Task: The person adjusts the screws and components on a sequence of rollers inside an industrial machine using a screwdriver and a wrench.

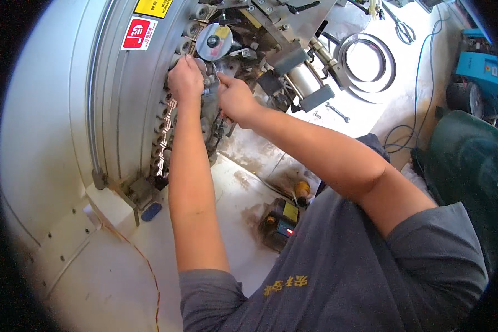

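Note:
My left hand [186, 82] is closed, its fingertips pressed against the row of rollers [185, 47] along the grey machine panel [133, 94]; what it grips is hidden. Just to its right, my right hand [237, 100] is wrapped round a thin metal tool [214, 68]. The tool's shaft points up toward a small round metal part beside my left fingers; its exact kind does not show. Directly above both hands sits a grey disc [213, 42] with a dark hub and a yellow-and-red patch.
Right of my hands juts a metal cylinder [304, 81] on a bracket. On the floor are a wrench [337, 112], black rings [393, 72], scissors [402, 32], a blue cable [416, 105] and a black box with a lit display [280, 226]. A dark green chair-like shape [465, 149] stands right.

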Action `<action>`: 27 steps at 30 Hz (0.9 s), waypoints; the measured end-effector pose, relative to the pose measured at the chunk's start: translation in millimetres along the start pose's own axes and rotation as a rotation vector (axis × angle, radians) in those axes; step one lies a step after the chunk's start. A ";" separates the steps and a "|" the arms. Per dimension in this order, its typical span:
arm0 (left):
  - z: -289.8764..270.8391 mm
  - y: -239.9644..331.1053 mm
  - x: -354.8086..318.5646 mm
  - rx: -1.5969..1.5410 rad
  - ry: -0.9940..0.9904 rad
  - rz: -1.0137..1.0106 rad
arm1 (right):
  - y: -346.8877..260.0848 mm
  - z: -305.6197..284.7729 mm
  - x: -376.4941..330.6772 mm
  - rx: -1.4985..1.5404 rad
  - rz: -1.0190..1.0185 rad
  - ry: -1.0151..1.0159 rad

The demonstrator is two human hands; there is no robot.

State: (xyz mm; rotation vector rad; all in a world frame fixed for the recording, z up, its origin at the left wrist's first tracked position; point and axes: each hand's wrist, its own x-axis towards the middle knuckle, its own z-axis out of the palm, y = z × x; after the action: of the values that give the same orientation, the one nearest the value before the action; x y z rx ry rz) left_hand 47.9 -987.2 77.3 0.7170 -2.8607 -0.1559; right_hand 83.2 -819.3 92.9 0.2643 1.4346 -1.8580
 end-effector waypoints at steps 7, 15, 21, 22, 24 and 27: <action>-1.6 -2.2 0.6 0.011 -0.011 0.025 | 1.9 -10.8 10.7 0.057 0.091 -0.068; -5.8 -6.3 -7.5 0.010 -0.007 -0.009 | -2.9 -6.5 -11.4 0.019 0.025 -0.118; -4.9 -6.0 -5.4 0.034 -0.023 -0.017 | 15.1 -3.8 5.5 -0.065 0.010 -0.055; -6.0 -3.8 -5.6 -0.007 -0.033 0.012 | 21.2 -7.9 4.7 -0.153 -0.096 -0.062; -6.7 3.3 -3.4 -0.051 -0.045 0.043 | 25.2 -19.0 17.8 -0.148 -0.019 -0.041; -6.6 -7.3 -5.5 -0.099 -0.062 0.023 | 9.6 -11.3 0.6 -0.066 0.107 -0.109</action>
State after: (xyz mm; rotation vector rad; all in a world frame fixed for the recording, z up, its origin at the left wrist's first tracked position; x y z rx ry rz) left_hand 57.4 -991.4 81.8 0.6716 -2.8938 -0.3200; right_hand 86.1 -810.2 81.5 0.1999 1.3784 -1.7095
